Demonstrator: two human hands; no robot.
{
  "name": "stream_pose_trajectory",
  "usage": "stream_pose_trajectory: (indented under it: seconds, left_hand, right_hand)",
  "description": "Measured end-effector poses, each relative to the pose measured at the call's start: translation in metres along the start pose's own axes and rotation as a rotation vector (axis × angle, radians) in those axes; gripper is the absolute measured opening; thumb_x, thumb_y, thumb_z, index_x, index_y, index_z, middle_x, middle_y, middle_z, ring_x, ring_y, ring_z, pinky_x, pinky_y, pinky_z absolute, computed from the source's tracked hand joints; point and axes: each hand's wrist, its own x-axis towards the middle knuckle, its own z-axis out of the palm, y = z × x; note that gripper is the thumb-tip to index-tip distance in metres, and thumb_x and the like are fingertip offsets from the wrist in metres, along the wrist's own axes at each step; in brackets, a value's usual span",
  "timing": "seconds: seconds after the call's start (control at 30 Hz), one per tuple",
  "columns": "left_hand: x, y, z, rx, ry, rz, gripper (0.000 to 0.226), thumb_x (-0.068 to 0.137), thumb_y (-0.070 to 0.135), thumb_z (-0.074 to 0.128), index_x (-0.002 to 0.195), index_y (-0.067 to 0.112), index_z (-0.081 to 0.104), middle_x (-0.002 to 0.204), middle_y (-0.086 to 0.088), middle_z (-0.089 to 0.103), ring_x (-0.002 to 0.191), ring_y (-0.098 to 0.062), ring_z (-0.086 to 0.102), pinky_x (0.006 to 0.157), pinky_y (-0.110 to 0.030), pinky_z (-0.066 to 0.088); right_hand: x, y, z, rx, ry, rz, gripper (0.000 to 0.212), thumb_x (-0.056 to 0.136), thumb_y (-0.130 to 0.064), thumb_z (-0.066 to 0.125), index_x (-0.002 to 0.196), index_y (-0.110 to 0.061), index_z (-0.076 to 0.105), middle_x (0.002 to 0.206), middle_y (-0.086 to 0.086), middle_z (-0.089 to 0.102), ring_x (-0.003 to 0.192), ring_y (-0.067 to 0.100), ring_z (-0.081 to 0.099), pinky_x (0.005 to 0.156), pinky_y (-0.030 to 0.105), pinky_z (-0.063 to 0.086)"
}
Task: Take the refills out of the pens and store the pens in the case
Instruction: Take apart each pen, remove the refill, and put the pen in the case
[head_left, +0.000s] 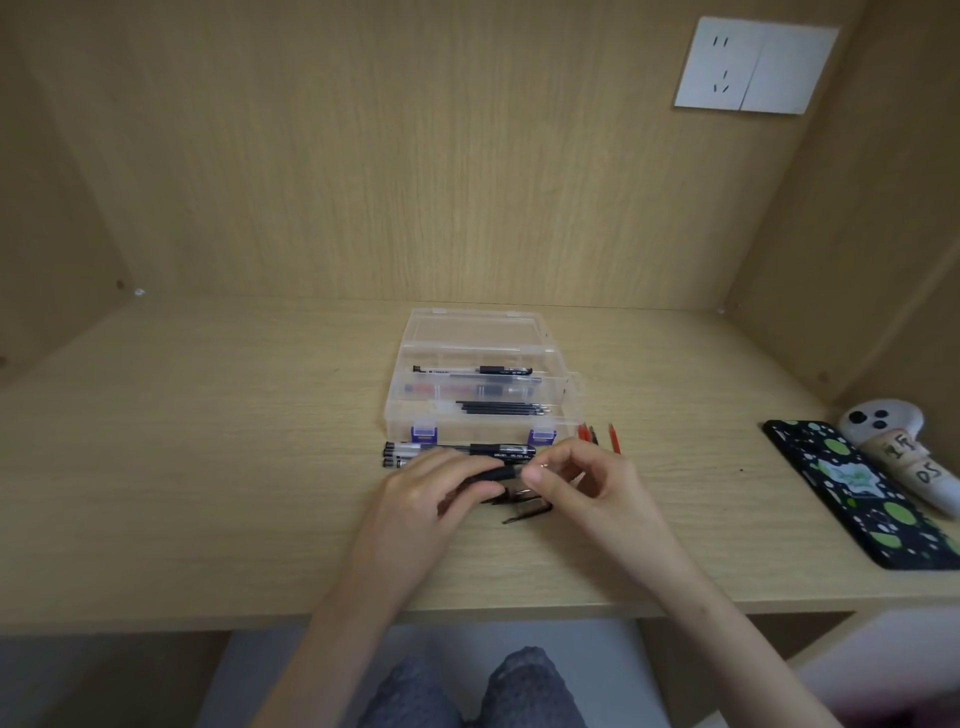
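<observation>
Okay, both hands meet just in front of the clear case (483, 434), low over the wooden surface (208, 467). The left hand (436, 499) curls its fingers round a black pen (500, 474). The right hand (587, 486) pinches that pen's right end between thumb and forefinger. The case lid is open and tipped back. Inside lie two stored pens (472, 370) toward the rear and a bundle of thin black refills (504, 408) nearer the front. A few spare pens (452, 451) lie side by side just in front of the case. Small dark parts (524, 512) sit under the hands, too blurred to identify. Thin red sticks (597, 436) lie just right of the case. At the far right is a patterned phone (872, 499), with a white controller (893, 431) beside it.
</observation>
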Motion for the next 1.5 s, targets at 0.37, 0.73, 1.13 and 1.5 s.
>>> stream_pose_trajectory:
  seconds: [0.37,0.73,1.13,1.5]
  left_hand:
    - [-0.001,0.007,-0.006,0.072,0.015,-0.027,0.029,0.092,0.035,0.051,0.115,0.027,0.066,0.092,0.014,0.065,0.08,0.0,0.058,0.071,-0.022,0.047]
    - [-0.001,0.002,-0.005,0.069,0.005,-0.004,0.028,0.09,0.038,0.054,0.115,0.031,0.066,0.088,0.015,0.064,0.073,-0.001,0.058,0.065,-0.026,0.048]
    - [-0.001,0.001,-0.004,0.066,0.017,0.002,0.029,0.088,0.039,0.055,0.104,0.022,0.072,0.089,0.013,0.068,0.075,0.002,0.061,0.068,-0.023,0.05]
    - [-0.001,0.002,-0.004,0.048,0.013,0.001,0.03,0.088,0.039,0.053,0.105,0.022,0.071,0.091,0.012,0.069,0.078,0.002,0.061,0.069,-0.025,0.052]
  right_hand:
    - [-0.005,0.031,-0.009,-0.59,-0.062,-0.258,0.017,0.076,-0.029,0.075,0.09,-0.024,0.068,0.092,-0.017,0.056,0.097,0.0,0.04,0.088,0.008,0.027]
    - [-0.003,0.005,-0.031,0.023,0.096,-0.039,0.012,0.09,-0.01,0.058,0.092,-0.019,0.066,0.064,-0.011,0.06,0.042,0.01,0.049,0.042,0.014,0.036]
    - [-0.003,-0.008,-0.016,0.064,0.079,-0.09,0.015,0.089,-0.004,0.058,0.093,-0.015,0.067,0.063,-0.02,0.062,0.046,-0.001,0.051,0.046,0.006,0.036]
    - [-0.003,-0.003,-0.016,0.052,0.08,-0.079,0.015,0.087,-0.006,0.061,0.092,-0.018,0.069,0.069,-0.015,0.065,0.052,0.0,0.054,0.052,0.008,0.038]
